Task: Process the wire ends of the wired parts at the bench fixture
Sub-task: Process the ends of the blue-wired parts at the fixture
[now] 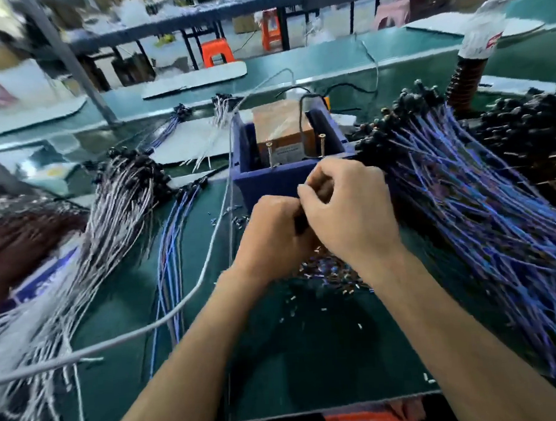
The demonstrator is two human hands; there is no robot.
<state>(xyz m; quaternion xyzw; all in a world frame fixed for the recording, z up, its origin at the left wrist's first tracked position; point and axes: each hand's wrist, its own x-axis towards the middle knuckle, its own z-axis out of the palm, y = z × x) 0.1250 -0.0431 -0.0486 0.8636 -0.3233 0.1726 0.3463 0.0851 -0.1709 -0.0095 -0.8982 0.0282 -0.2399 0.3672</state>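
A blue box-shaped bench fixture (274, 178) with two upright screws and a brown block inside stands at the middle of the green bench. Just in front of it my left hand (273, 236) and my right hand (344, 206) meet, fingers curled together round a small dark part (300, 222) that is mostly hidden between them. A big heap of blue-wired black parts (470, 179) lies to the right. White-wired parts (120, 200) lie to the left, with a smaller bunch of blue-wired ones (168, 246) beside them.
Cut bits of wire insulation (329, 272) litter the mat under my wrists. A grey cable (190, 290) crosses the bench from the lower left up to the fixture. A water bottle (480, 32) stands at the back right. The bench's front edge (331, 409) is close below.
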